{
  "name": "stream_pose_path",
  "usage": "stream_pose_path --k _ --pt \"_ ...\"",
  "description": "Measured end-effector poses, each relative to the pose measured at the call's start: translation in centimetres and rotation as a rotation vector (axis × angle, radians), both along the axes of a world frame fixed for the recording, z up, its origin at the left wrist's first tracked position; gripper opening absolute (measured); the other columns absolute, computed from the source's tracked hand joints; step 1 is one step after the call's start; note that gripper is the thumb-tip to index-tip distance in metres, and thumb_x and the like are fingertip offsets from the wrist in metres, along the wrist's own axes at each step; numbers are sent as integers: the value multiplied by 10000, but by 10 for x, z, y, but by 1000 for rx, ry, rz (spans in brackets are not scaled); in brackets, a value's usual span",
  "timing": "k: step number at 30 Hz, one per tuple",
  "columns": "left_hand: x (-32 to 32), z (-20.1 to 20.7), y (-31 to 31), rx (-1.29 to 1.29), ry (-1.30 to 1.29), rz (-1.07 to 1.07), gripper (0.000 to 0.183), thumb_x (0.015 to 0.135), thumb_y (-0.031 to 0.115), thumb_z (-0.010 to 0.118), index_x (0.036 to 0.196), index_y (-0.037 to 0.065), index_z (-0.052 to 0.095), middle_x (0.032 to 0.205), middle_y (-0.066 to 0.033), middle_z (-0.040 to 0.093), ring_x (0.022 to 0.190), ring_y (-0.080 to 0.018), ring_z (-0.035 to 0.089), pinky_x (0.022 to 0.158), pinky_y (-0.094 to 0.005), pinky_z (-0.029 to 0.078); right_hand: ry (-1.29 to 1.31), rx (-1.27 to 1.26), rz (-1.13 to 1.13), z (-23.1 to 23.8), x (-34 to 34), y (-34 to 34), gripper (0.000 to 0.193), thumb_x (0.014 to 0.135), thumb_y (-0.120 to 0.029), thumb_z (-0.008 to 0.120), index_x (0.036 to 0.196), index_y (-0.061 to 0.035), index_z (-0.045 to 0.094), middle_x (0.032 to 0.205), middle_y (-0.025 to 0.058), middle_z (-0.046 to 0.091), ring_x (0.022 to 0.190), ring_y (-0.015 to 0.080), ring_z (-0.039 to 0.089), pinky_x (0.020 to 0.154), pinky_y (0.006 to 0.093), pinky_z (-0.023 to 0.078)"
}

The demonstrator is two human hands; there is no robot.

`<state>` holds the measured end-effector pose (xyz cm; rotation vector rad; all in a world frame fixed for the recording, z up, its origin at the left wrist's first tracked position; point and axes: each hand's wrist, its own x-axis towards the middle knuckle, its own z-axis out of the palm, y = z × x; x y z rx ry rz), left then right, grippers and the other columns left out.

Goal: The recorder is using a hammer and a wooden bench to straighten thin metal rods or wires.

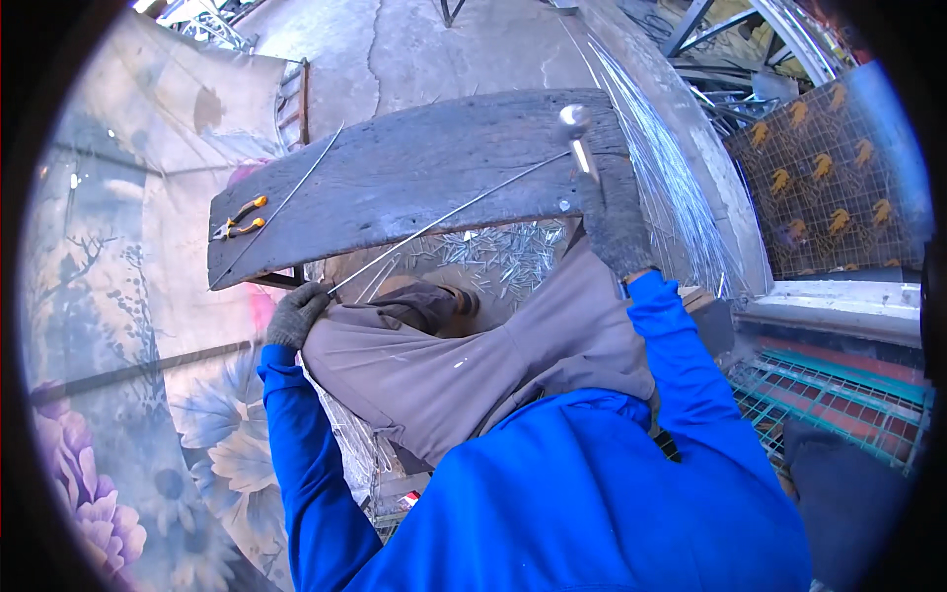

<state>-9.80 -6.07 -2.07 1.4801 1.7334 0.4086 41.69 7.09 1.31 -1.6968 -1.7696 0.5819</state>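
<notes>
My left hand (299, 314) wears a grey glove and is closed around the lower end of a thin metal rod (449, 214). The rod slants up over a dark wooden bench (424, 138), its far end beside the head of a hammer (574, 120). Round and shiny, that head tops a bright metal shaft. My right hand (614, 232), in a dark glove, is closed about the hammer's lower shaft at the bench's right end. Its fingers blend into the dark wood and are hard to make out.
Pliers with yellow handles (240, 219) and another thin rod (286, 197) lie on the bench's left end. Short cut metal pieces (508, 255) cover the floor before my knees. Long rods (681, 187) lie to the right; a flowered cloth (148, 276) hangs at the left.
</notes>
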Motion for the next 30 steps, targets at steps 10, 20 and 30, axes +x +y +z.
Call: stream_pose_path --k 10,20,30 --pt "-1 2 0 -27 -22 41 242 946 201 584 1085 13 648 944 -38 655 906 -135 579 845 -293 477 -575 42 265 -42 49 -39 559 828 -98 610 1362 -42 453 1112 256 563 975 434 584 824 508 486" --pt "-8 -15 -4 20 -51 -14 271 916 239 591 1061 16 638 970 -122 661 940 -244 624 859 -353 480 -425 -106 305 -49 53 -38 718 761 -29 623 1441 -68 394 1158 242 514 994 420 577 817 501 495" --pt "-9 -8 -2 180 100 -238 260 924 234 568 1028 6 634 972 -124 647 968 -255 627 872 -349 470 -20 -351 229 -52 63 -8 670 787 -39 622 1425 -61 417 1058 229 557 925 405 603 782 487 501"
